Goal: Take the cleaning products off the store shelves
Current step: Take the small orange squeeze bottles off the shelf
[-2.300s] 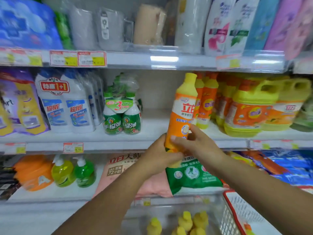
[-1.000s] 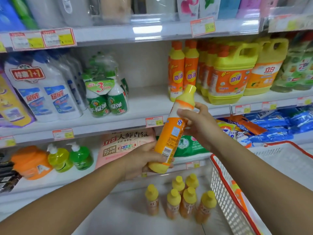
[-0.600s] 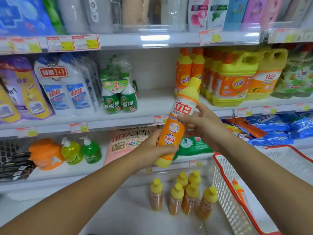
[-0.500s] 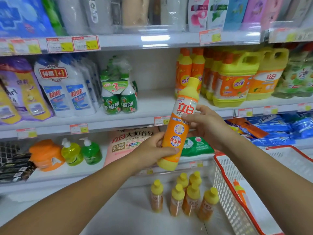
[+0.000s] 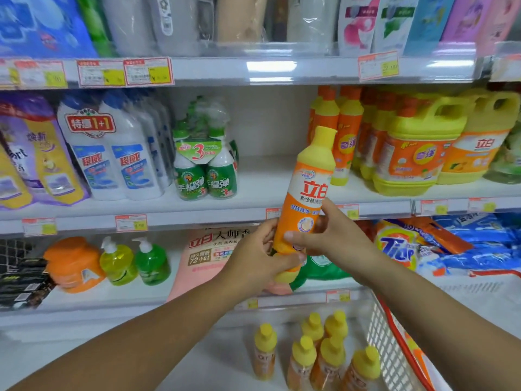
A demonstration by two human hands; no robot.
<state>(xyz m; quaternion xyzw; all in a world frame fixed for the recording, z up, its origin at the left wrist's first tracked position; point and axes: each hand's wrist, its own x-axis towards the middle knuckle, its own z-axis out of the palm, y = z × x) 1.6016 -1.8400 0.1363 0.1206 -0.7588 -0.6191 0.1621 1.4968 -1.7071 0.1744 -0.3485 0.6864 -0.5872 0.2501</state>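
Store shelves (image 5: 253,190) fill the view, packed with detergents, refill pouches and pump soaps, with price tags along each edge. In front of the middle shelf, clear of it, an orange bottle (image 5: 307,193) stands nearly upright, tipped a little to the right. The left hand (image 5: 259,263) is curled round its yellow base. The right hand (image 5: 335,238) wraps the lower body from the right, with the thumb laid across the front of the label. Both hands are closed on this one bottle and hold nothing else. The bottle is tall and slim, with an orange body, a white band bearing red characters and a yellow shoulder that narrows to a capped yellow neck. It looks like smooth, rigid plastic, and its cap appears to be on. The bottle is already off the shelf, so the step in hand seems to be setting it down. Below, a cluster of like bottles (image 5: 310,354) stands on a white surface, just beside a white basket (image 5: 386,342) with a red rim. To do this well, one hand should hold the waist rather than the slick shoulder. The bottle should go down upright into a free gap, so that it does not knock its close-set neighbours over.
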